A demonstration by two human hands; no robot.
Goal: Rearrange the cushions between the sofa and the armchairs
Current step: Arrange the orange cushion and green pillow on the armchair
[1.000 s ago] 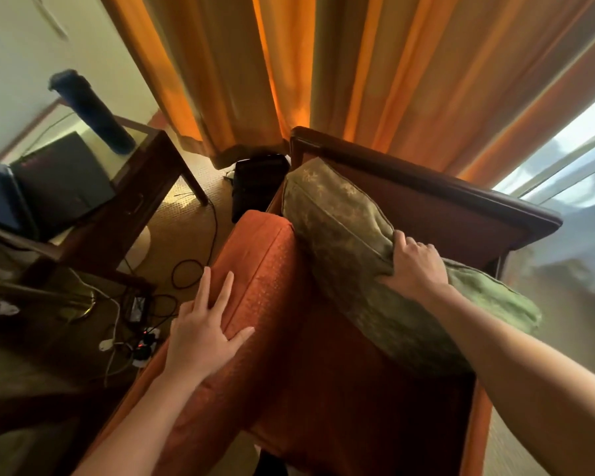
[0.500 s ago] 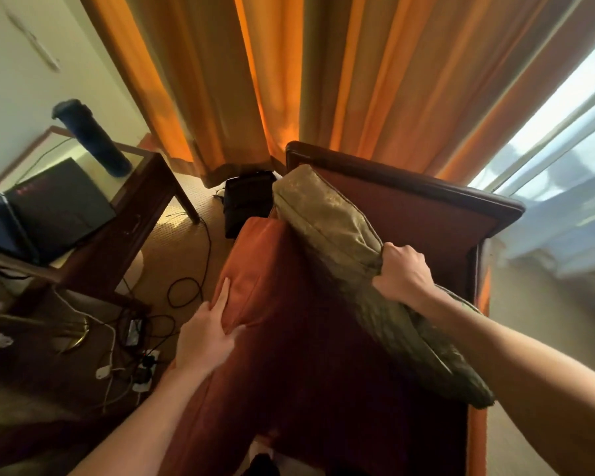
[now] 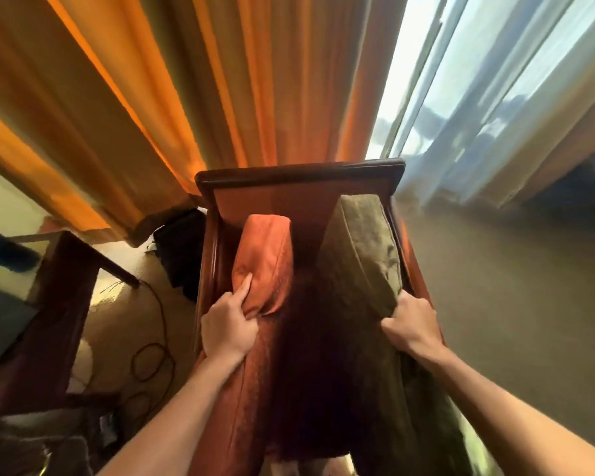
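Below me stands an armchair (image 3: 299,180) with a dark wooden frame and rust-red upholstery. An orange cushion (image 3: 265,262) stands on edge along its left side; my left hand (image 3: 229,324) grips the cushion's near edge, index finger stretched along it. An olive-green cushion (image 3: 361,255) stands on edge along the right side, and my right hand (image 3: 411,326) is closed on its near edge. Between the two cushions the dark red seat (image 3: 320,355) shows.
Orange curtains (image 3: 186,80) hang behind the chair, sheer white ones (image 3: 495,97) at the window on the right. A dark wooden table (image 3: 59,304) stands at left, with a black box (image 3: 182,249) and cables (image 3: 152,359) on the floor beside the chair.
My left hand went from lying flat on the orange cushion to gripping it. The green cushion swung from lying across the chair back to standing along the right side. My view turned square to the chair.
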